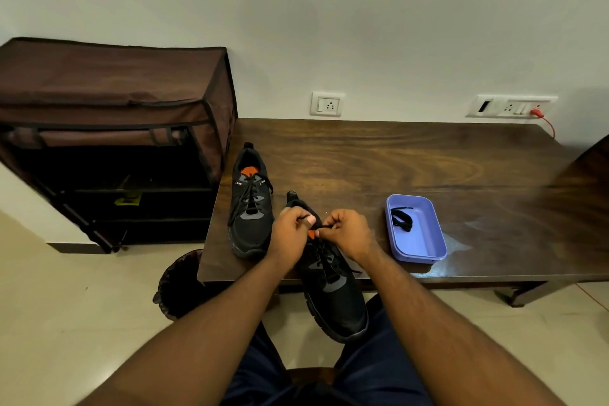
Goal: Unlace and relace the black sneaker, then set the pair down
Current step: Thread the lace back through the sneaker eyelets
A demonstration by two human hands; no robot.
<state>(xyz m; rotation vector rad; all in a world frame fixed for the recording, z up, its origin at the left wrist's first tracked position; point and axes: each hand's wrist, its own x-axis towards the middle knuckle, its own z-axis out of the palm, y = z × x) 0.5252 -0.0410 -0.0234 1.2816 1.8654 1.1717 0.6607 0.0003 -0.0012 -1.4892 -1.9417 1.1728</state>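
Observation:
One black sneaker (333, 287) with grey panels and an orange tongue lies at the table's front edge, its toe hanging over the edge toward me. My left hand (291, 232) and my right hand (347, 232) meet above its tongue, each pinching a black lace end. The short stretch of lace (324, 227) between them is taut. The second black sneaker (250, 208) stands laced on the table to the left, heel toward the wall. My hands hide the near sneaker's collar.
A purple plastic tray (421, 241) holding a loose black lace (402, 219) sits on the dark wooden table (395, 161) to the right. A brown fabric shoe rack (108, 142) stands at the left. A dark bin (179, 287) is under the table's corner.

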